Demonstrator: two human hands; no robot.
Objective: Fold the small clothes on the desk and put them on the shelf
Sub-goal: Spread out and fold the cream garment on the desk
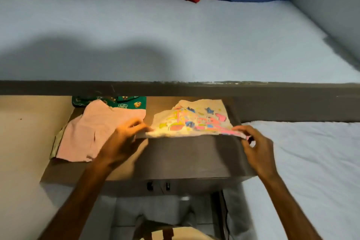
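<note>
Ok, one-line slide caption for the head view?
Both hands pinch the printed garment's near edge on the desk.

Printed garment (pixel 196 121): soft matt cloth; desk (pixel 185 158): smooth matt brown laminate.

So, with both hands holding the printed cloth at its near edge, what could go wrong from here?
1. The left hand and right hand pinch only the corners of the printed cloth, so its middle may sag and the fold may come out crooked.
2. The left hand is close to the pink garment and might drag it.
3. The cloth is near the desk front edge and could slip off.
</note>
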